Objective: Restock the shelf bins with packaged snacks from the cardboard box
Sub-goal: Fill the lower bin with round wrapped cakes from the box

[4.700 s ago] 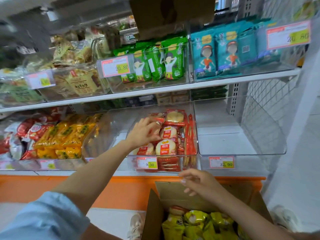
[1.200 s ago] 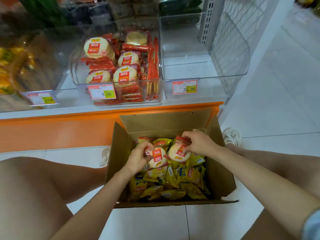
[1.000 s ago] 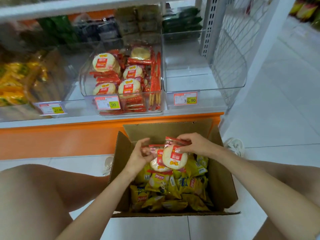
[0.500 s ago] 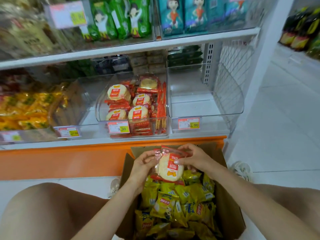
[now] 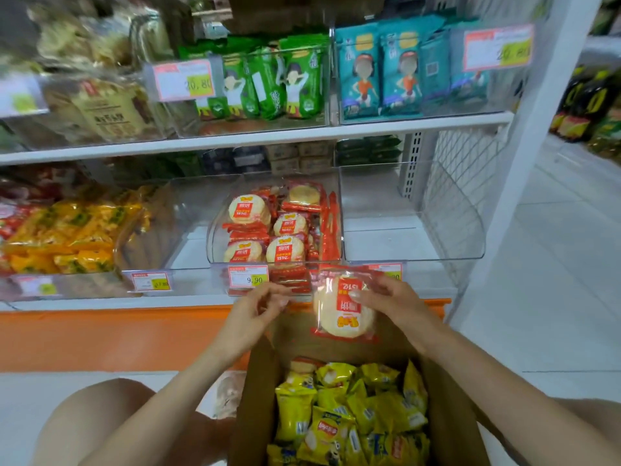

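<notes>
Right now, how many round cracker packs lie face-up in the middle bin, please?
5 cracker packs: front left, front right, centre, back left, back right; others stacked beneath may be hidden.

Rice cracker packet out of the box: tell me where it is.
Head view, just right of centre: the right hand holds the rice cracker packet above the cardboard box, just in front of the cracker bin.

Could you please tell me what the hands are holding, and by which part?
The right hand grips a red-edged rice cracker packet by its upper right edge. The left hand is apart from it; whether it pinches anything is unclear.
</notes>
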Action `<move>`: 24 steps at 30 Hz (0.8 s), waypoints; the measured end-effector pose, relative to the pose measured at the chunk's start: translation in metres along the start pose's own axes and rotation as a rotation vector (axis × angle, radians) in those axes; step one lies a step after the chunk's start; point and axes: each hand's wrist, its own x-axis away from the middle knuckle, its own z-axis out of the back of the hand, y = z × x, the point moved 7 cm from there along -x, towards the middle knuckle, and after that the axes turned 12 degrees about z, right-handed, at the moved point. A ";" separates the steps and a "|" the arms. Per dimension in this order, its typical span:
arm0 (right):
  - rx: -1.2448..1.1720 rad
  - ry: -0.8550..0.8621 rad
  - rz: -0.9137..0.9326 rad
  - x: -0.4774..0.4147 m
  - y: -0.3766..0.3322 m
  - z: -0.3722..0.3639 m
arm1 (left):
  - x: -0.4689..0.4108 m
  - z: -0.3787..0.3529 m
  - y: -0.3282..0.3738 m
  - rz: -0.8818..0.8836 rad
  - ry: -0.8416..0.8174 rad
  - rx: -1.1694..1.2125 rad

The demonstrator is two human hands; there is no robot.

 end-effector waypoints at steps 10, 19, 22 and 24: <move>0.181 0.277 0.122 -0.153 -0.077 -0.041 | -0.015 0.032 0.027 -0.235 0.178 -0.036; 0.727 0.217 0.008 -0.200 -0.056 -0.074 | -0.020 0.037 0.016 -0.285 0.191 -0.103; 0.963 0.251 0.192 -0.185 -0.078 -0.076 | -0.022 0.031 0.014 -0.267 0.165 -0.124; 0.918 0.255 0.435 -0.159 -0.093 -0.077 | -0.023 0.025 0.007 -0.249 0.142 -0.170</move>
